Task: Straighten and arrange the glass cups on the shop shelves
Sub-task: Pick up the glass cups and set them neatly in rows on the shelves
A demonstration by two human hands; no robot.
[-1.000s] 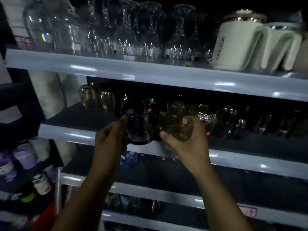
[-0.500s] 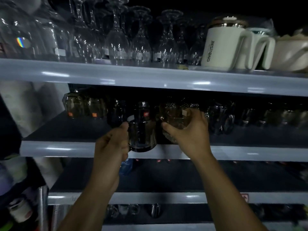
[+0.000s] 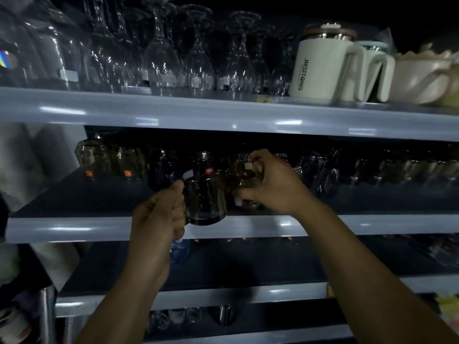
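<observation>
A: Crowding the middle shelf (image 3: 149, 228) behind the hands is a dim row of tinted glass cups (image 3: 109, 161) with orange stickers, and darker glassware off to the right that is too murky to name.

B: And above?

A: Upturned wine glasses (image 3: 161, 58) on the top shelf (image 3: 223, 115), beside a cream lidded mug (image 3: 320, 68) printed JIESTONG and a pale bowl (image 3: 419, 78).

B: What are the hands doing?

A: The left hand (image 3: 159, 219) is clenched round the handle of a dark glass mug (image 3: 205, 199), which sits at the front lip of the middle shelf; whether it rests on the edge or is lifted, I cannot tell. The right hand (image 3: 275, 184) grasps an amber glass cup (image 3: 242, 175) from the side, just beside the mug and touching it.

B: How do they look?

A: The mug is smoky, near black, upright, with a thick base. The amber cup is clearer, carrying a small white label.
</observation>
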